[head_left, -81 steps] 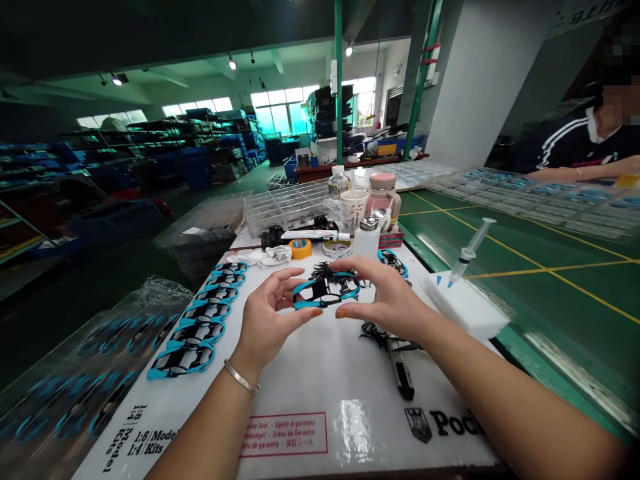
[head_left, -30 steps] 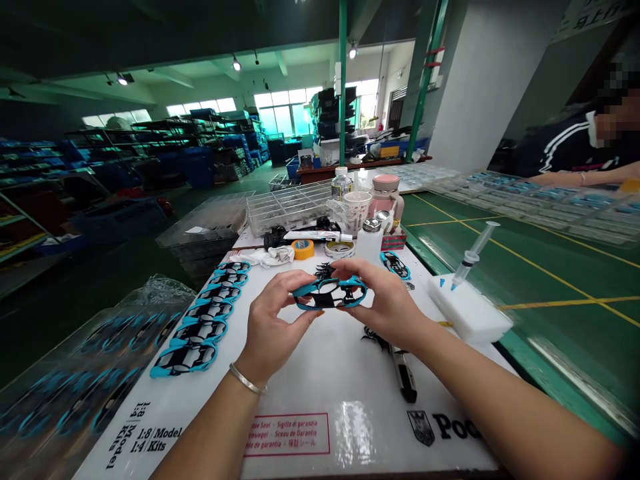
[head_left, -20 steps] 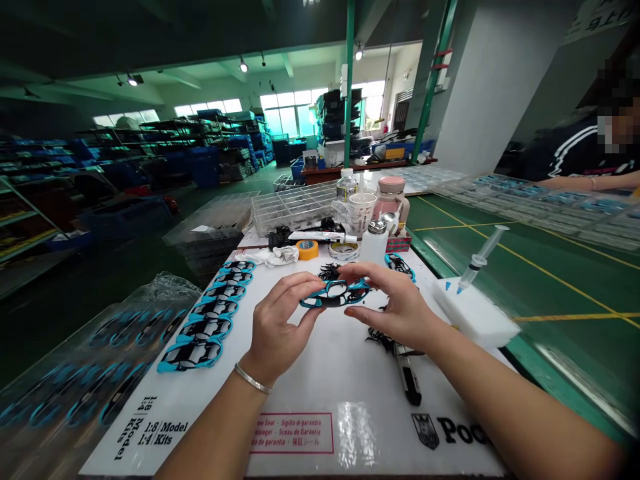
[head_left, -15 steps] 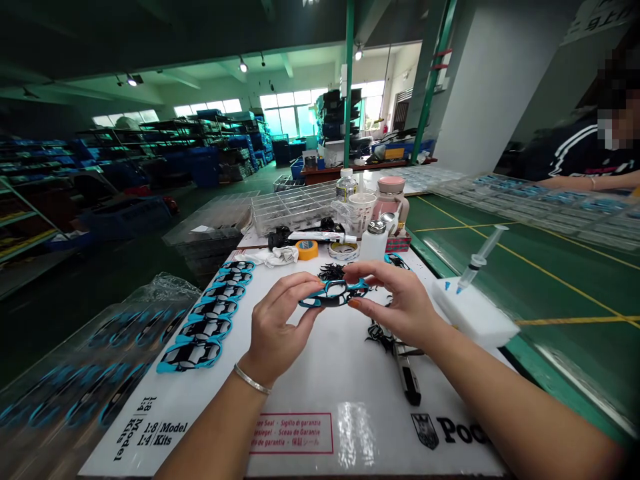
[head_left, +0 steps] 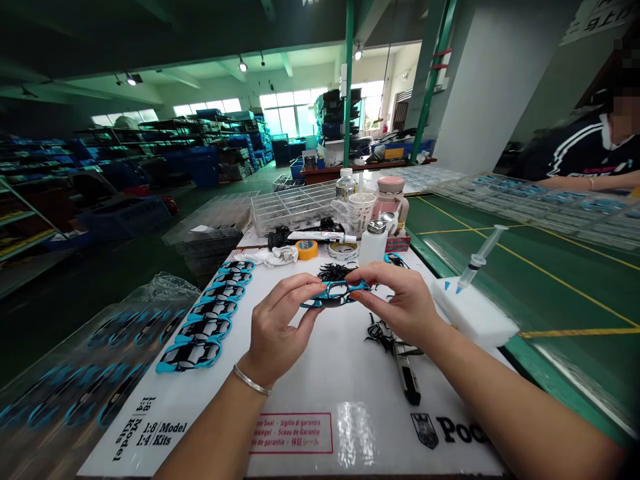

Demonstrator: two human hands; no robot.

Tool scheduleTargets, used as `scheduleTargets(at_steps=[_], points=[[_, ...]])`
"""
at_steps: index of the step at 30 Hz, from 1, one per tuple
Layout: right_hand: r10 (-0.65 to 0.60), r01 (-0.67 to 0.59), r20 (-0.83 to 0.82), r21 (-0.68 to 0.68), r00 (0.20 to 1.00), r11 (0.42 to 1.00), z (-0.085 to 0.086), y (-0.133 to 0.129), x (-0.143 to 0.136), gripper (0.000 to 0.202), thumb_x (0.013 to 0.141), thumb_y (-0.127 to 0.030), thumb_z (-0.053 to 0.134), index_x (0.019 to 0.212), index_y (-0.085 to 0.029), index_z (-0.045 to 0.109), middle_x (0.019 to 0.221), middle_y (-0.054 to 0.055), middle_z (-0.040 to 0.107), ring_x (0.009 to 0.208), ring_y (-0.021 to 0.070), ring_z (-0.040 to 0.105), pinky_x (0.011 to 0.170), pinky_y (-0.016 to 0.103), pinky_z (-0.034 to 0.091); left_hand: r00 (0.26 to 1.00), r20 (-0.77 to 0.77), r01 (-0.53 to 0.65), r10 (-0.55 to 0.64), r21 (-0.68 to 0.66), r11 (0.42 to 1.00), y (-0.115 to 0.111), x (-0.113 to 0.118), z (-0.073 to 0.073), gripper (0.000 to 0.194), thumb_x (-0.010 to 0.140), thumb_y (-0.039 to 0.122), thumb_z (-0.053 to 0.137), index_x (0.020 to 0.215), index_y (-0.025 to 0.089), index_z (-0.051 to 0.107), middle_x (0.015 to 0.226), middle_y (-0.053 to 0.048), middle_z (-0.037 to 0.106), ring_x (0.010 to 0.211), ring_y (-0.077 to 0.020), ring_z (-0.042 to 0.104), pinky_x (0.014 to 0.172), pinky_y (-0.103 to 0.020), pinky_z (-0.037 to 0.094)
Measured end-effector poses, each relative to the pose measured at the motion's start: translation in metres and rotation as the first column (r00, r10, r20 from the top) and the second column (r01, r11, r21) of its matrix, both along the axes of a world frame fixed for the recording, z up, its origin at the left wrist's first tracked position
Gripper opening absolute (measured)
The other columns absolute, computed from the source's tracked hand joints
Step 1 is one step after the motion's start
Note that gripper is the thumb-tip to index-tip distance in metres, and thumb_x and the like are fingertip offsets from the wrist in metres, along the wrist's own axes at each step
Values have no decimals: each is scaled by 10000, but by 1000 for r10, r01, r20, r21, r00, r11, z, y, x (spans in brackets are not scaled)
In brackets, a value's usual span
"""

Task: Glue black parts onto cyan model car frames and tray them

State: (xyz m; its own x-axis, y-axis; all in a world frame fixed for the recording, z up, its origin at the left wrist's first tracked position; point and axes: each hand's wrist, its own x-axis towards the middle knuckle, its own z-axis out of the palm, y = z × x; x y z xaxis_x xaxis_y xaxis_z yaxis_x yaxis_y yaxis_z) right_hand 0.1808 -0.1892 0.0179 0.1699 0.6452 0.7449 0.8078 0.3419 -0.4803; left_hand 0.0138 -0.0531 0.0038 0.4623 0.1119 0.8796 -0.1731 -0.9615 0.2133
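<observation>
Both hands, left and right, gripping blue car shell, above white board

Looking forward and down from head height, close over the glossy white printed work board, taking in the dim warehouse shelving beyond.

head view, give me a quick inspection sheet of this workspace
surface: white printed board on a green bench.
job's things: blue model car shell, held between both hands above the board.
clutter: row of finished blue shells, black small parts, black pen-like tool, tape rolls, bottles, syringe stuck in a white foam block.
grippers: left hand and right hand each pinch an end of the shell.
cables: nothing seen.
surroundings: clear compartment tray, warehouse shelving, a person at the bench on the right.
</observation>
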Motion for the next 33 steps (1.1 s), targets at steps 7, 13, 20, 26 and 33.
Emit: scheduleTargets(at_steps=[7,13,20,26,33], points=[[-39,39,23,3,999,999,-3,1,0,98,878,-196,641,975,-204,648,897,26,682,770,150,612,691,278,477,1000,-8,-1,1,-7,1000,-1,0,0,412,772,27,681,1124,226,601,1110,-46,635,1050,-187,617,916,-349,544],[-36,35,46,20,998,999,-2,1,-1,74,887,-168,627,953,-200,636,879,24,668,764,141,596,694,271,466,1000,-10,6,-6,4,1000,-5,-4,4,398,760,10,687,1100,202,611,1097,-59,634,1041,-185,614,905,-342,545],[-2,0,38,47,999,999,-1,0,-1,81,888,-155,621,949,-207,628,884,27,671,790,150,608,721,281,485,999,41,-29,24,111,993,-12,-10,9,369,765,9,687,1066,215,627,1053,-45,674,971,-166,646,845,-308,563],[1,-2,39,42,999,999,0,0,-2,88,890,-148,611,950,-211,627,892,24,669,801,146,613,730,275,486,998,55,-22,15,112,993,-13,-12,11,376,763,5,689,1065,217,620,1061,-44,683,987,-168,651,851,-307,565],[-3,1,34,38,999,999,1,0,-3,78,893,-165,611,949,-217,627,886,26,672,799,153,615,729,282,488,998,56,-17,11,108,994,-13,-12,12,374,765,1,682,1063,218,622,1057,-44,682,984,-168,650,838,-304,567]])
